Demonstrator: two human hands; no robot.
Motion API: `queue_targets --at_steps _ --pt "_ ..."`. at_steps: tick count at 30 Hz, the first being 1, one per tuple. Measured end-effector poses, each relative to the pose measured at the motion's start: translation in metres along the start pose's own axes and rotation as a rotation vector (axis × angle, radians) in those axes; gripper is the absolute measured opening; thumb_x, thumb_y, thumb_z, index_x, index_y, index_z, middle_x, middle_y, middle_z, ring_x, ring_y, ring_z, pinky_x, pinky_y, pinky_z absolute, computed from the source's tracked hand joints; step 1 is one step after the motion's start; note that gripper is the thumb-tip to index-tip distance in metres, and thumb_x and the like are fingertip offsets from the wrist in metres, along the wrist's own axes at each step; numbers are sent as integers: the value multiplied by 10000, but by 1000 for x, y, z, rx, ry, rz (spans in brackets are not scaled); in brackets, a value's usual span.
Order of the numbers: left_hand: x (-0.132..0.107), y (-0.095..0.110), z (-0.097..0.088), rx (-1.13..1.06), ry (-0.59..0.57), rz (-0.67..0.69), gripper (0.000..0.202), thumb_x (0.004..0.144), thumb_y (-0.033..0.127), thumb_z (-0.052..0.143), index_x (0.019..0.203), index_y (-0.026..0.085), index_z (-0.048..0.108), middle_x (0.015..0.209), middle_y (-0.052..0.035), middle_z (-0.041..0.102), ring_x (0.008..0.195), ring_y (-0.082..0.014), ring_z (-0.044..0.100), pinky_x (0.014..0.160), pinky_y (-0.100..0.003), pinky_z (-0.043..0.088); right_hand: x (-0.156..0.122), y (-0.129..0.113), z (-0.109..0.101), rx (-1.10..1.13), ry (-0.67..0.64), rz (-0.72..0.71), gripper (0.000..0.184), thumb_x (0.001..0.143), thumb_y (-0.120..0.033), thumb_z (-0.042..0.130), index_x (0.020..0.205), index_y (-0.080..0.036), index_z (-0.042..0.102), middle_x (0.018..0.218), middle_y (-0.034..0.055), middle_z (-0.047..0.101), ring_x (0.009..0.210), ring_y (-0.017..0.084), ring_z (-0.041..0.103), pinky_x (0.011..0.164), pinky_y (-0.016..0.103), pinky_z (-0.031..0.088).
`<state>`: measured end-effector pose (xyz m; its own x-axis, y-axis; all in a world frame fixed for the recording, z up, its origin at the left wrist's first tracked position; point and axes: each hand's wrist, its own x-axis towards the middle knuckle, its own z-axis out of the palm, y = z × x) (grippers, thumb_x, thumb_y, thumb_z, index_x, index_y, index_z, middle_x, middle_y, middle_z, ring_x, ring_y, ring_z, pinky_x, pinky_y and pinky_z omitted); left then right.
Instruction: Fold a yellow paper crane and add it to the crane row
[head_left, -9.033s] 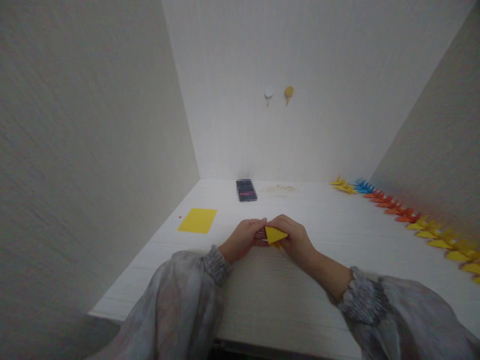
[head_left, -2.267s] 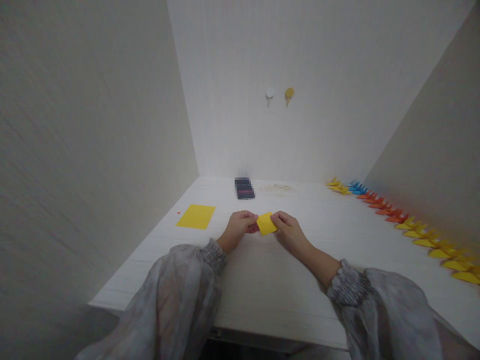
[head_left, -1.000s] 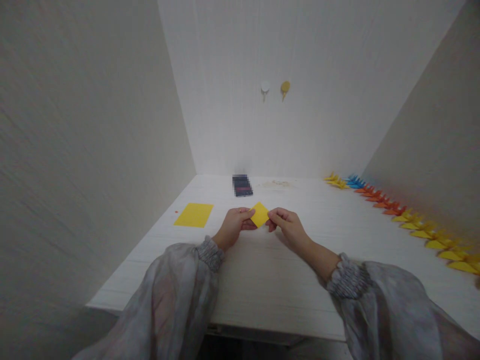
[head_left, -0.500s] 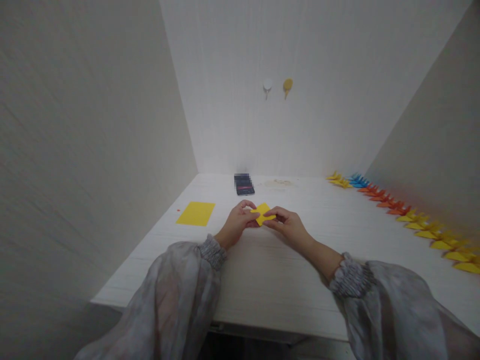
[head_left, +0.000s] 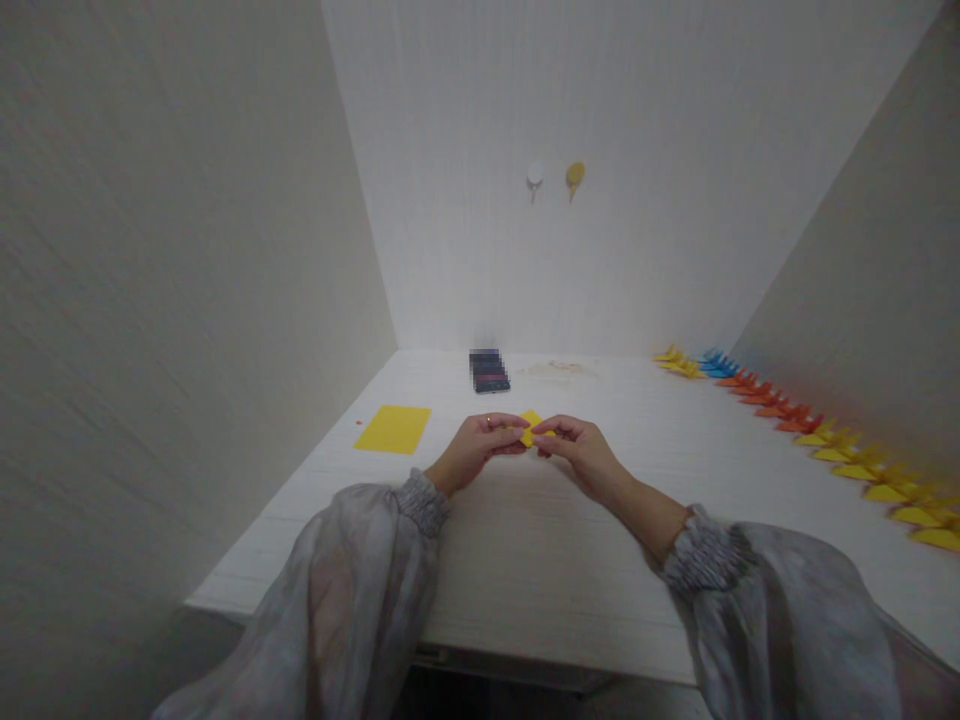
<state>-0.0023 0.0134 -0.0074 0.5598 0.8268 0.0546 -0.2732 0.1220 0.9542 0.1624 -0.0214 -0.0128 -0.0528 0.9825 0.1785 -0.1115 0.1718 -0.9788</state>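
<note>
Between my two hands is a small folded piece of yellow paper [head_left: 532,418], held just above the table. My left hand [head_left: 484,440] pinches its left side between thumb and fingers. On the right side, my right hand [head_left: 574,445] grips the same paper with thumb and fingertips. Fingers cover much of the paper, so its exact folds are hidden. Left of my left hand lies a flat yellow paper sheet [head_left: 393,429].
A dark phone [head_left: 490,372] lies near the back wall. Along the right side of the white table [head_left: 555,580] runs a row of folded paper cranes [head_left: 795,412] in yellow, blue and orange. Two hooks [head_left: 575,174] hang on the back wall.
My left fingers have shifted right and now cover more of the folded paper, so less of it shows. My right fingers have curled slightly at its edge.
</note>
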Motion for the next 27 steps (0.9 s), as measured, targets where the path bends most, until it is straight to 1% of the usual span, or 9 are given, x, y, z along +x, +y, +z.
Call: queue_targets --at_steps 6,14,18,24,27 --pt "0 -3 -3 37 -15 14 350 572 210 704 894 108 612 808 -53 656 724 -109 596 783 -291 442 0 3 -1 36 -26 0 121 601 -230 685 693 -169 637 561 -18 596 532 87 507 568 243 382" --pt "0 -2 0 51 8 -2 296 603 259 681 846 100 628 785 -56 655 698 -105 591 750 -276 452 0 2 0 29 -15 16 176 558 -243 712 694 -171 628 581 -22 598 514 85 506 554 241 389" --pt "2 -4 -1 55 24 10 303 608 307 670 817 91 630 771 -64 647 693 -115 586 713 -274 458 -1 0 1 -38 -17 23 211 560 -274 709 721 -168 622 562 -22 581 517 92 505 549 241 391" --pt "5 -9 -1 46 77 22 290 584 345 677 716 99 601 695 -34 626 622 -98 568 674 -266 452 -3 -3 4 -141 -20 24 283 576 -380 681 744 -161 619 572 5 582 548 128 512 575 273 404" --pt "5 -10 -1 41 69 8 330 561 371 683 711 91 594 672 -35 613 594 -98 557 650 -269 447 -2 -2 2 -191 -3 42 295 619 -421 643 730 -148 632 571 23 577 557 137 510 573 271 396"
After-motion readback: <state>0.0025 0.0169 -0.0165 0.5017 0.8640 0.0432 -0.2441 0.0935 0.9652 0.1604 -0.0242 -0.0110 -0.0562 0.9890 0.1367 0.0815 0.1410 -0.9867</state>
